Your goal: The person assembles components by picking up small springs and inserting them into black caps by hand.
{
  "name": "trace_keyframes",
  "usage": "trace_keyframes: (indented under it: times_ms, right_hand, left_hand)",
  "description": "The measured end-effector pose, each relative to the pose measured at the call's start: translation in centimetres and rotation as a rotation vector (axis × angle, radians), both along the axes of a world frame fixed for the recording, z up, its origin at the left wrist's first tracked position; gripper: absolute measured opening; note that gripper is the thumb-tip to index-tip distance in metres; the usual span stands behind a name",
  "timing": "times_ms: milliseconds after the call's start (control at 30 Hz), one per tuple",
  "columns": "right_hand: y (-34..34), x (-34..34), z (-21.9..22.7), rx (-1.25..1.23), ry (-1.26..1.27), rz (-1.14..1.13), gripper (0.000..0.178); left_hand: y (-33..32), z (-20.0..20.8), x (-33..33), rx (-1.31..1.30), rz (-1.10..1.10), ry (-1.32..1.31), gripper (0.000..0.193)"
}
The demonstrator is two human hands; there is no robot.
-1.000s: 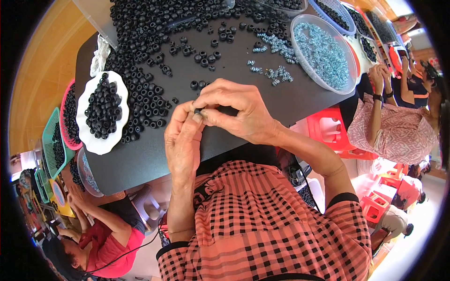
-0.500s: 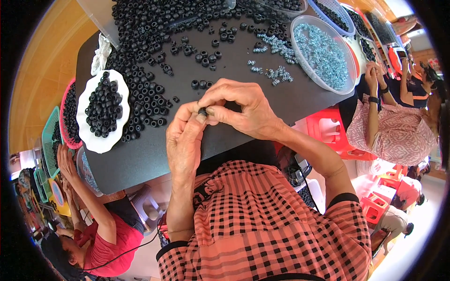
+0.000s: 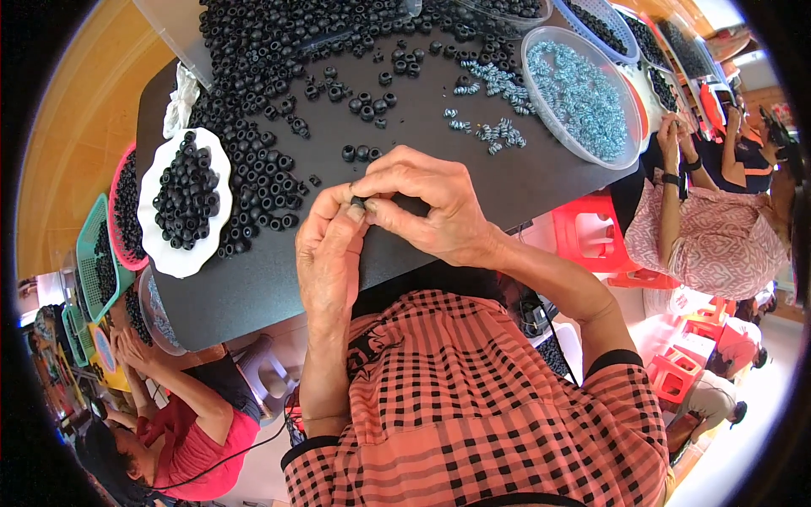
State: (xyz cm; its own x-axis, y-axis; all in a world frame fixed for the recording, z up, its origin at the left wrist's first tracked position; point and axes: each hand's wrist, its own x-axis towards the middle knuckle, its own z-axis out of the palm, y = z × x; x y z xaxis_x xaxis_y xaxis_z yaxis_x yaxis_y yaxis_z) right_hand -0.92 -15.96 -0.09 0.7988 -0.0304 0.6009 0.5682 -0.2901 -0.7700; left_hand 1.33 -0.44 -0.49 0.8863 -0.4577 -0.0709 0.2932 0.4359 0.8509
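Over the dark table's near side, my left hand (image 3: 328,249) and my right hand (image 3: 435,203) meet fingertip to fingertip. Pinched between them is a small black ring-shaped part (image 3: 358,204), mostly covered by the fingers. Just beyond my hands lie several loose black parts (image 3: 361,153). A white scalloped plate (image 3: 160,260) to the left carries a heap of the same black parts. At the far right, a clear round tub (image 3: 634,156) contains small bluish metal springs (image 3: 583,106), and a few more springs (image 3: 502,133) are scattered beside it.
A large pile of black parts (image 3: 279,42) covers the table's far left. Pink (image 3: 127,253) and green (image 3: 89,228) baskets stand beyond its left edge. One person (image 3: 198,439) works at left, another (image 3: 701,228) at right. Red stools (image 3: 587,232) stand at right.
My joined hands have shifted slightly left, and the black part is more covered by the fingers. The person at left has drawn a hand back from the green basket.
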Motion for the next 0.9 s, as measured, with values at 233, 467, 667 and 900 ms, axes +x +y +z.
trace_keyframes:
  times_ms: [233,467,667,900]
  right_hand:
    - [0.8,-0.1,0.3,-0.039,-0.008,-0.063,0.034]
    - [0.9,0.5,-0.6,-0.136,-0.159,-0.221,0.037]
    - [0.5,1.0,-1.1,-0.176,-0.245,-0.208,0.031]
    - [0.1,0.6,-0.5,-0.102,-0.091,-0.113,0.031]
  left_hand:
    - [-0.5,0.9,-0.3,-0.15,-0.014,0.123,0.023]
    - [-1.4,0.1,-0.8,-0.352,0.004,0.316,0.026]
    - [-1.5,-0.3,-0.7,-0.294,0.038,0.321,0.028]
    - [-1.7,0.3,-0.9,-0.256,0.04,0.27,0.027]
